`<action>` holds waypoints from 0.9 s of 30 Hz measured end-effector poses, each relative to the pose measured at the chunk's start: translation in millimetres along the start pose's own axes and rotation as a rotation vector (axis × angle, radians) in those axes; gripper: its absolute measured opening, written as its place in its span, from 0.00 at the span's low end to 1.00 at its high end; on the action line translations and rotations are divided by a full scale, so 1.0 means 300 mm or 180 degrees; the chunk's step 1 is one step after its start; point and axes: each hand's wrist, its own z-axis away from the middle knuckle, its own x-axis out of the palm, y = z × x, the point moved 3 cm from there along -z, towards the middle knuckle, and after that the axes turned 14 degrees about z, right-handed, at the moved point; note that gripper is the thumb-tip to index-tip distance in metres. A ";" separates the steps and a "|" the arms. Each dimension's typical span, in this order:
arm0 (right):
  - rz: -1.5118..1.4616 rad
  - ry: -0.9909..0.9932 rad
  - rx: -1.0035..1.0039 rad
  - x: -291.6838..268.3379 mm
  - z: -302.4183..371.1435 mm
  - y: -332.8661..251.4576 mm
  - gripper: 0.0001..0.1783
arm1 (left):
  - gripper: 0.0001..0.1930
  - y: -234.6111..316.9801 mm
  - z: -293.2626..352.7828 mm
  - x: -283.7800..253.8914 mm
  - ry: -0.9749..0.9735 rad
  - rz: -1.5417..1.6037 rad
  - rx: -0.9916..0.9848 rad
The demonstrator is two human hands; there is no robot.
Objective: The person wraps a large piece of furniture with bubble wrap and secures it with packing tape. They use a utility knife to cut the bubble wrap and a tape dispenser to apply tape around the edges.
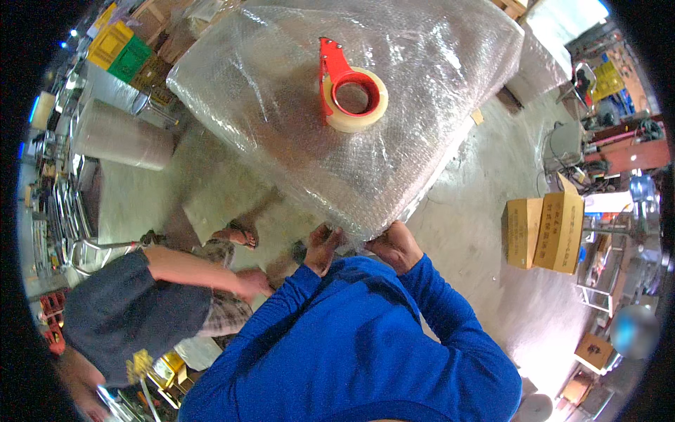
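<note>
Bubble wrap (pixel 295 133) over big slab stretching far from chest, near corner pinched between left hand (pixel 322 247) and right hand (pixel 395 246), both equally close; tape dispenser (pixel 349 88) resting farther up.

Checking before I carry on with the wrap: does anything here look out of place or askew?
Only the red tape dispenser: it lies loose on top of the bubble-wrapped item, away from both hands. The left hand and right hand grip the wrap's near edge. No tear shows.
</note>
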 end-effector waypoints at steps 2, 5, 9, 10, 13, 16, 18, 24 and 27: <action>-0.0034 0.0043 0.0041 0.006 0.011 -0.007 0.20 | 0.05 -0.024 -0.040 -0.007 -0.0196 -0.0461 0.0084; -0.0003 -0.0113 0.0082 0.012 0.015 -0.020 0.21 | 0.07 -0.038 -0.059 0.068 -0.0378 -0.1118 0.0767; 0.0163 -0.1287 0.0149 -0.047 -0.014 -0.014 0.22 | 0.10 -0.098 -0.076 0.080 -0.0103 0.0058 0.0465; 0.0665 -0.0598 0.0113 -0.016 0.016 -0.025 0.22 | 0.11 -0.122 -0.075 0.062 -0.0077 0.0115 0.0471; 0.2984 0.0340 -0.0223 -0.157 0.039 -0.067 0.18 | 0.09 -0.153 -0.082 0.046 -0.0179 -0.0556 0.0622; 0.4974 0.1058 -0.0649 -0.216 0.150 -0.236 0.16 | 0.05 -0.092 -0.075 0.060 0.0072 -0.1487 0.0152; 0.5377 0.2118 -0.2211 0.060 0.306 -0.381 0.13 | 0.02 0.036 -0.054 0.143 0.0406 -0.1856 -0.0486; 0.5777 0.2777 -0.4892 0.748 0.152 -0.370 0.23 | 0.06 -0.054 -0.210 -0.023 -0.1030 -0.1393 -0.0206; 0.6184 0.3684 -0.4300 0.790 -0.120 -0.386 0.23 | 0.06 -0.117 -0.236 -0.062 -0.1651 -0.2133 0.1117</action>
